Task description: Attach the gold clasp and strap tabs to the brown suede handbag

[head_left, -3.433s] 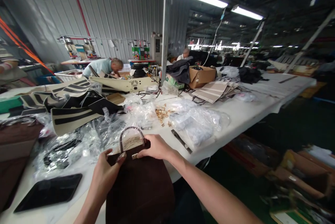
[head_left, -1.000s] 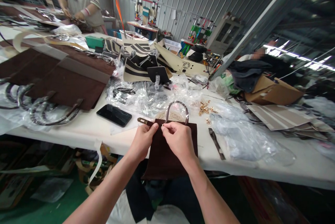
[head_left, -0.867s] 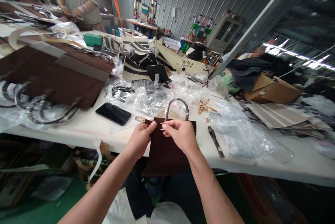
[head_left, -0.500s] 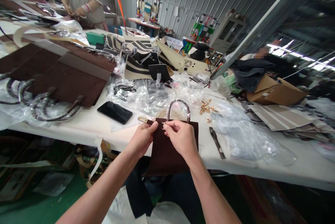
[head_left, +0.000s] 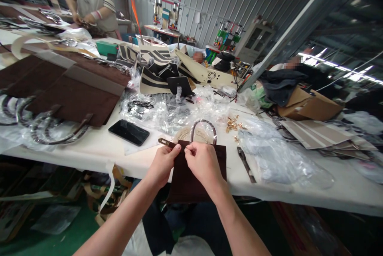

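Note:
A dark brown handbag panel (head_left: 188, 182) hangs over the table's front edge, with a rounded handle (head_left: 204, 122) rising from its top. My left hand (head_left: 163, 164) is closed on the panel's upper left corner, thumb on top. Just above that hand, a brown strap with a gold-coloured metal plate (head_left: 164, 141) sticks out to the left. My right hand (head_left: 203, 162) pinches at the panel's top edge, close to my left thumb. Its fingertips mostly hide the small gold-coloured metal piece between them.
A black phone (head_left: 128, 132) lies to the left, near stacked brown bag pieces (head_left: 80, 92). Gold-coloured fittings (head_left: 233, 123), a dark strap (head_left: 245, 164) and clear plastic bags (head_left: 278, 156) lie to the right. Another person (head_left: 89, 8) works at the far left.
My right fingers have curled and turned inward at the panel's top edge, so the small gold-coloured piece is now mostly hidden. The left hand keeps its hold, and the view has shifted slightly.

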`<state>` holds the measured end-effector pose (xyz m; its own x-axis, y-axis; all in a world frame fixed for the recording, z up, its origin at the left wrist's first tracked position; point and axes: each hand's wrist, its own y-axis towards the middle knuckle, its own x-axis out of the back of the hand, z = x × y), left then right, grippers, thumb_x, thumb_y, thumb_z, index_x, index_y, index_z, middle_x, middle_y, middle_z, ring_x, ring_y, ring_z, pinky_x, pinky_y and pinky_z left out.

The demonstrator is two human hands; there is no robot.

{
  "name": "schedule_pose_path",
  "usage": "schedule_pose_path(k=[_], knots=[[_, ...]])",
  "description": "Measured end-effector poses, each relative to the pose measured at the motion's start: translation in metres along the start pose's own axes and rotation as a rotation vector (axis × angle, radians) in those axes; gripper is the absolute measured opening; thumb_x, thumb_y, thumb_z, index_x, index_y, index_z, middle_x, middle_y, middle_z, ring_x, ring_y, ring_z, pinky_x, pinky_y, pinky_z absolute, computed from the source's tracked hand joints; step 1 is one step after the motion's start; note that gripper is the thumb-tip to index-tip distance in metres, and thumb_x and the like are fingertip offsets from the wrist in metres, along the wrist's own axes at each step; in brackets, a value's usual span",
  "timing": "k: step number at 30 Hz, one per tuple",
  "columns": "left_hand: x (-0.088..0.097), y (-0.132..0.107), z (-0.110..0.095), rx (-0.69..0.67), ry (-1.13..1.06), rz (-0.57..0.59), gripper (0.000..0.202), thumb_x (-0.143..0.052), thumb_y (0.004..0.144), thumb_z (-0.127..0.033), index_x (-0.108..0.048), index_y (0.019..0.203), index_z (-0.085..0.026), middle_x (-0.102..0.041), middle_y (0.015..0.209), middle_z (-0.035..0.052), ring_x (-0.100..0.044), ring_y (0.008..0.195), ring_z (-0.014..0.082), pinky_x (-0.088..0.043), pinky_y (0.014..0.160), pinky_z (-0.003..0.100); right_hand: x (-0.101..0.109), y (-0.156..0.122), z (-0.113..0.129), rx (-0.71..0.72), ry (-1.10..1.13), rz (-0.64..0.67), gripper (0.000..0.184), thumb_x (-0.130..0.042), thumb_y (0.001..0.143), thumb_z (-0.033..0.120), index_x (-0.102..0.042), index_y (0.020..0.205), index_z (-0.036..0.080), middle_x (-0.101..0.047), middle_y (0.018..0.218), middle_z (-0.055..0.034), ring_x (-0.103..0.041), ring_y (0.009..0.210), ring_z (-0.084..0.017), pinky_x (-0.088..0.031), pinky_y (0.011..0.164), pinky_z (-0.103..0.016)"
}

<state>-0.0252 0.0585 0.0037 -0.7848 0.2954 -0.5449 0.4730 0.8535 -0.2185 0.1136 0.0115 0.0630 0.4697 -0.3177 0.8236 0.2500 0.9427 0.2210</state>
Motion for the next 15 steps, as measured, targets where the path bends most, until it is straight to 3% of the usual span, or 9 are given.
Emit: schedule_pose_path(k=[4,9,13,15], knots=[[-0.001,0.000,0.006,-0.026,0.012,-0.056,0.061,-0.096,0.074,-0.066,-0.084,0.093,-0.010,-0.081,0.085,0.0119,-0.069,0.077,0.0220,-0.049,0.069,0.027,-0.008,-0.002,0.009,-0.003,-0.137,0.007,0.019,-0.074,0.096,0.011,-0.078,0.079,0.020,-0.079,0.084,-0.0067,-0.075,0.079,-0.023,-0.045,0.071,-0.030],[-0.001,0.000,0.003,-0.002,0.016,-0.062,0.064,-0.094,0.077,-0.070,-0.085,0.100,-0.011,-0.082,0.091,0.0137,-0.075,0.092,0.0312,-0.053,0.074,0.032,-0.022,-0.016,0.014,0.034,-0.250,-0.084,0.021,-0.061,0.108,0.014,-0.073,0.091,0.018,-0.074,0.095,-0.0077,-0.072,0.082,-0.021,-0.041,0.069,-0.031],[0.001,-0.002,-0.007,-0.003,0.090,0.001,0.060,-0.098,0.078,-0.060,-0.084,0.110,-0.011,-0.083,0.103,0.0143,-0.075,0.102,0.0317,-0.056,0.084,0.033,-0.020,-0.021,0.011,0.079,-0.120,-0.034,0.028,-0.050,0.112,0.013,-0.074,0.100,0.019,-0.072,0.101,-0.0072,-0.072,0.089,-0.021,-0.048,0.076,-0.029],[0.002,-0.001,-0.013,-0.006,0.107,0.052,0.058,-0.100,0.079,-0.054,-0.084,0.116,-0.013,-0.083,0.110,0.0133,-0.075,0.104,0.0294,-0.056,0.089,0.032,-0.012,-0.022,0.009,0.095,0.008,-0.008,0.031,-0.048,0.110,0.009,-0.077,0.116,0.019,-0.074,0.103,-0.0083,-0.074,0.094,-0.022,-0.053,0.082,-0.029]])
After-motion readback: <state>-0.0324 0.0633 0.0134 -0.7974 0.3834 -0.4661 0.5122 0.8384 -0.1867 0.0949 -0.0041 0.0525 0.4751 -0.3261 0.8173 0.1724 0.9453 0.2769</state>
